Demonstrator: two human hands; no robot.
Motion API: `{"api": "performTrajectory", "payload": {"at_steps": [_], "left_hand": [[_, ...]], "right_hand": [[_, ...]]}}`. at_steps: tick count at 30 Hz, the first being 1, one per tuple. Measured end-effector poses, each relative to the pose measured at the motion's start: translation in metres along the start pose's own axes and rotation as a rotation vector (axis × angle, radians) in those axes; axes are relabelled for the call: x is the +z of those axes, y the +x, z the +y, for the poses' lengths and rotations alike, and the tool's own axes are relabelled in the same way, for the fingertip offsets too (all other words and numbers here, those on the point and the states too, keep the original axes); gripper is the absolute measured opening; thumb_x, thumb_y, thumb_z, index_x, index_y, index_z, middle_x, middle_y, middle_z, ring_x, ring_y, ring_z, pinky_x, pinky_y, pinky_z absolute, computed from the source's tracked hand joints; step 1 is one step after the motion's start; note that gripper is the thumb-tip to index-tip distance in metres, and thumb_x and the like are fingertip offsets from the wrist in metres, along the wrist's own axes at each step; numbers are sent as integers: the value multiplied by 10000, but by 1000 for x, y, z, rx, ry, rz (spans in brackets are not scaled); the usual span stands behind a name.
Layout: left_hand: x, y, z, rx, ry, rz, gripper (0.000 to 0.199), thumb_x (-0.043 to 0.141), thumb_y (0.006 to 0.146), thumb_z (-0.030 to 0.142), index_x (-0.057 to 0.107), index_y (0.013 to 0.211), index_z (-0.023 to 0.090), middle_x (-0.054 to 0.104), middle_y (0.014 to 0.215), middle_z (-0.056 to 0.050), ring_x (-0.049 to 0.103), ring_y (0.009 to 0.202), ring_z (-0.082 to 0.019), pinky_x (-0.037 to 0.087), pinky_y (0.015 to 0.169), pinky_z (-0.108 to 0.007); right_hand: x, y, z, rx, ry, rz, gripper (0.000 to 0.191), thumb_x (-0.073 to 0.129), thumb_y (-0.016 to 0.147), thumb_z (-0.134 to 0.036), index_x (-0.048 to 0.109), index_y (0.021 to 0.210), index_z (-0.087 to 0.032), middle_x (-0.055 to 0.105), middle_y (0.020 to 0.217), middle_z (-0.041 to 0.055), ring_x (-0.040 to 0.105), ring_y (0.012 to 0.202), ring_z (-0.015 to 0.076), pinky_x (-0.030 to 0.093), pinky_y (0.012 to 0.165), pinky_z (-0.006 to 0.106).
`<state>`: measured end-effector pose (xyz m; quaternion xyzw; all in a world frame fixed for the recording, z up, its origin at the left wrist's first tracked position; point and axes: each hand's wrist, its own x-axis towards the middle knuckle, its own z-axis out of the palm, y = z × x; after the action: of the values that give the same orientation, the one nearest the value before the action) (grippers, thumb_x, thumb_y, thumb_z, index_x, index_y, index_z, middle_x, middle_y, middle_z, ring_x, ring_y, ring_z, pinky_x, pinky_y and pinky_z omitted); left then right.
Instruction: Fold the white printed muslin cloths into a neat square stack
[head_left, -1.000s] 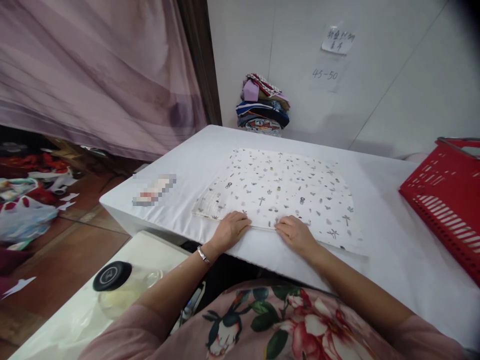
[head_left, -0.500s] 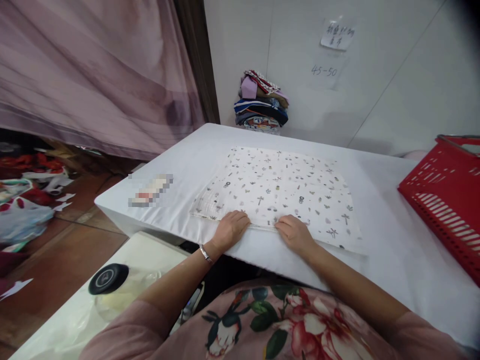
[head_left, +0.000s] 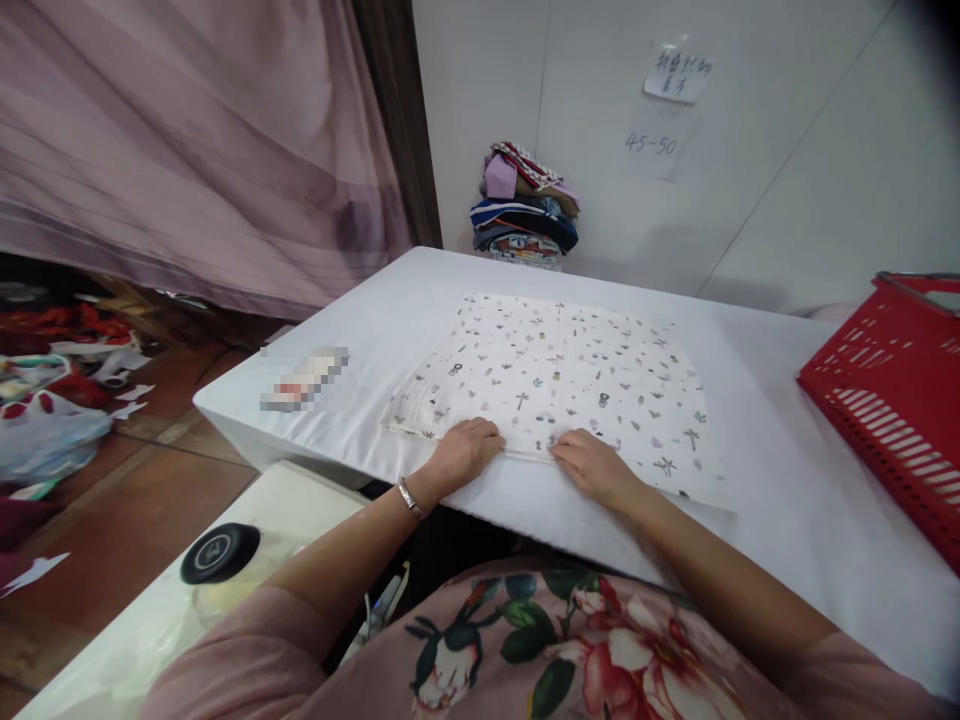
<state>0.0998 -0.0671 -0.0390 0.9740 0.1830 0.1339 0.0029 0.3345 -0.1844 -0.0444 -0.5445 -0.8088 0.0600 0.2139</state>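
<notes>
While two hands pinch near edge of one printed cloth, one red basket stands at right.

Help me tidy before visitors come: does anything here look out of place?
Yes: loose, jagged white scraps lie on the reddish-brown tiled floor at far left, looking like stray litter. The white cloth with small dark prints shows no visible spill or damage.

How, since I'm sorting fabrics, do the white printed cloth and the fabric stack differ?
The printed cloth lies flat; the fabric stack is piled up. The printed cloth is white with small scattered motifs; the fabric stack mixes lilac, blue, black and other colours. Both include patterned fabric.
</notes>
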Motion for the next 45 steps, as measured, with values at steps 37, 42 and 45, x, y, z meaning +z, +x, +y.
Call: {"api": "performTrajectory", "payload": {"at_steps": [37,42,45], "left_hand": [[-4,-10,-4,50,18,2,202,443,890,328,587,935,193,594,934,-56,521,867,-182,407,745,-315],[-3,-7,-4,32,52,7,215,380,910,230,588,888,183,589,890,-43,508,823,-167,397,721,-301],[0,-6,-4,30,78,17,216,377,905,202,590,911,174,586,876,-45,507,819,-163,394,719,-294]], "right_hand": [[10,-4,-3,26,-120,71,252,367,914,-191,607,985,-173,600,934,92,531,868,199,466,741,317],[12,-6,2,85,3,149,244,366,912,-204,581,1025,-178,591,972,86,547,885,178,473,761,298],[10,-4,-1,58,-44,105,247,365,917,-223,590,1010,-180,596,964,89,540,885,187,467,759,311]]}}
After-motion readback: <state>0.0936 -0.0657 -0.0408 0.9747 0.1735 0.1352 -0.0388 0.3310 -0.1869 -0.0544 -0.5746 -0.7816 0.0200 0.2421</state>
